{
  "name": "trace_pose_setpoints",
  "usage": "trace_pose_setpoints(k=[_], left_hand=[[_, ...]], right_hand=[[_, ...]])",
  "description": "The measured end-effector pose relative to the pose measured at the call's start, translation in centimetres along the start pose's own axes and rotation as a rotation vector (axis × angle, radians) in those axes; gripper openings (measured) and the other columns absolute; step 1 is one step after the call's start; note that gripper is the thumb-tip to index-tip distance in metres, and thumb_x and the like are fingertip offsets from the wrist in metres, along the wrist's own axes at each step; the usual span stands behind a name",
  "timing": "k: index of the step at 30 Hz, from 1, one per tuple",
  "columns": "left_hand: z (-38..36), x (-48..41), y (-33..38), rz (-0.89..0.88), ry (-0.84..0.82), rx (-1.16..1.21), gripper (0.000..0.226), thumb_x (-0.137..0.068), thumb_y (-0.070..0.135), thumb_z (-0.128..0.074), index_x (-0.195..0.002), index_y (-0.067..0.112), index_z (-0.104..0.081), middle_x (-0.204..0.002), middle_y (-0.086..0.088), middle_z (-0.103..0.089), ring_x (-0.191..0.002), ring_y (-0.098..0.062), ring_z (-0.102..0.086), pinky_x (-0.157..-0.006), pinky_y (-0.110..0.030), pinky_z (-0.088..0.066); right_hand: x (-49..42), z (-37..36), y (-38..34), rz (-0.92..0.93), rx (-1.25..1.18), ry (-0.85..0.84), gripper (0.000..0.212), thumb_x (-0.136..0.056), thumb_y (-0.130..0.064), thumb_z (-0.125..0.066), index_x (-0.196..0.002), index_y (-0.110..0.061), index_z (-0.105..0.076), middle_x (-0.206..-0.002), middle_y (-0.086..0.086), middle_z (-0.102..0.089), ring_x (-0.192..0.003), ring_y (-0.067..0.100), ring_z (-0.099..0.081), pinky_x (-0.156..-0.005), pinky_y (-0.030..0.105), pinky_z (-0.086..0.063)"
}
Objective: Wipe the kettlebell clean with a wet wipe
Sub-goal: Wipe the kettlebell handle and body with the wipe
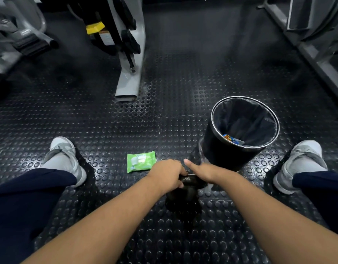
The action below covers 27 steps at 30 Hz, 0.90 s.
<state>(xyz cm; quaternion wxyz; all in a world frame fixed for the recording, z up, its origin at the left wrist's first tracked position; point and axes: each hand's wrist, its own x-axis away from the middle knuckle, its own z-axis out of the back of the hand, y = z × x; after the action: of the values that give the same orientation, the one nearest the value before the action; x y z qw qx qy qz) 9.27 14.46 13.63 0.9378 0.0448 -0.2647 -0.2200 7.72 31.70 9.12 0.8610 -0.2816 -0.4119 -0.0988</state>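
Observation:
A black kettlebell [185,199] stands on the studded rubber floor between my legs, dark and hard to make out against the mat. My left hand [167,175] grips the left part of its handle with curled fingers. My right hand [206,172] lies over the right end of the handle. Its fingers curl down out of sight behind the handle and its thumb sticks out straight. A green pack of wet wipes [141,161] lies flat on the floor just left of my left hand. No loose wipe shows in either hand.
A black bin [217,149] with a dark liner and a scrap of coloured wrapper inside stands just beyond my right hand. My grey shoes [63,157] [299,162] flank the spot. A grey gym-machine foot [129,82] stands ahead, with more frames at far left and right.

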Motion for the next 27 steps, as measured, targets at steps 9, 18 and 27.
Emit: trace_pose_setpoints(k=[9,18,27], left_hand=[[-0.1,-0.1,-0.1,0.007,0.004,0.012,0.049,-0.090,0.039,-0.075,-0.137,0.040,-0.063,-0.124,0.006,-0.063,-0.118,-0.022,-0.061,-0.097,-0.039,-0.052],[-0.2,-0.2,-0.2,0.000,0.004,0.016,0.046,-0.089,0.040,-0.075,-0.133,0.040,-0.064,-0.123,0.004,-0.062,-0.116,-0.023,-0.061,-0.091,-0.038,-0.052],[-0.4,-0.2,-0.3,0.012,0.029,0.039,0.052,-0.087,0.039,-0.077,-0.137,0.042,-0.062,-0.124,0.008,-0.065,-0.116,-0.020,-0.062,-0.090,-0.033,-0.050]], right_hand=[[-0.1,-1.2,3.1,-0.080,-0.305,0.006,0.126,-0.053,-0.107,-0.016,-0.127,-0.019,-0.068,-0.139,0.009,-0.060,-0.127,0.026,-0.056,-0.112,0.043,-0.038],[-0.1,-0.2,0.1,-0.001,-0.049,0.033,0.132,-0.058,-0.105,-0.012,-0.146,-0.015,-0.050,-0.157,0.013,-0.041,-0.143,0.030,-0.041,-0.118,0.046,-0.031],[-0.2,-1.1,2.3,-0.054,-0.307,0.000,0.102,-0.071,-0.099,-0.023,-0.125,-0.026,-0.069,-0.148,0.010,-0.052,-0.137,0.027,-0.048,-0.117,0.043,-0.031]])
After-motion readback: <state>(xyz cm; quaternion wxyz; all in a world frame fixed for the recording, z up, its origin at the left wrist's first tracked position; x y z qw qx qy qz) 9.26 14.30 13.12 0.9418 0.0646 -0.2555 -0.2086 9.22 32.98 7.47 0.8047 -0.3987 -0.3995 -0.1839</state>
